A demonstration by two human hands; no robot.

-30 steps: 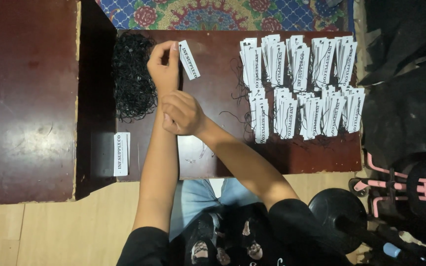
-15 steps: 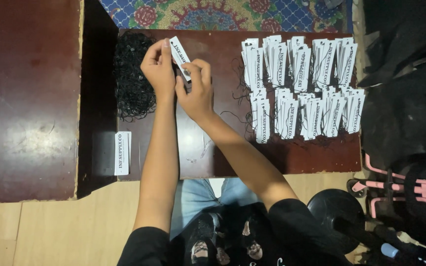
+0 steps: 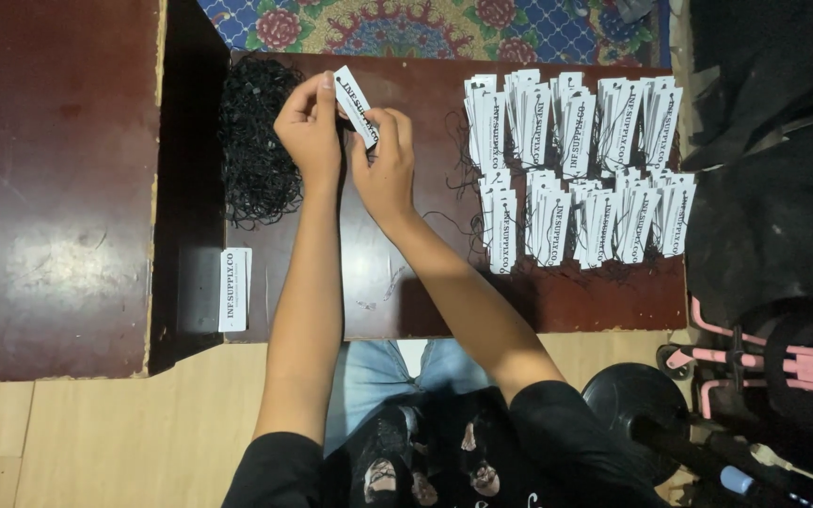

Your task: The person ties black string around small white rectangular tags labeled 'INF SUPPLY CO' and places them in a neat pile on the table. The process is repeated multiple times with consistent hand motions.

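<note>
Head view: I see two hands, my left hand [image 3: 308,127] and right hand [image 3: 385,169], together pinching one white paper tag [image 3: 357,105] above the dark counter [image 3: 397,282], with one heap of black strings [image 3: 254,141] just left of them. To the right lie two rows of strung tags [image 3: 581,165], too overlapped for me to count, reaching the counter's far and right edges. One small stack of blank tags [image 3: 233,289] sits at the near-left edge, leaving bare counter under my forearms.

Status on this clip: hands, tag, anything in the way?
Both hands, left and right, pinch one white tag. Cord pile left, strung tags right. Nothing blocking.
</note>
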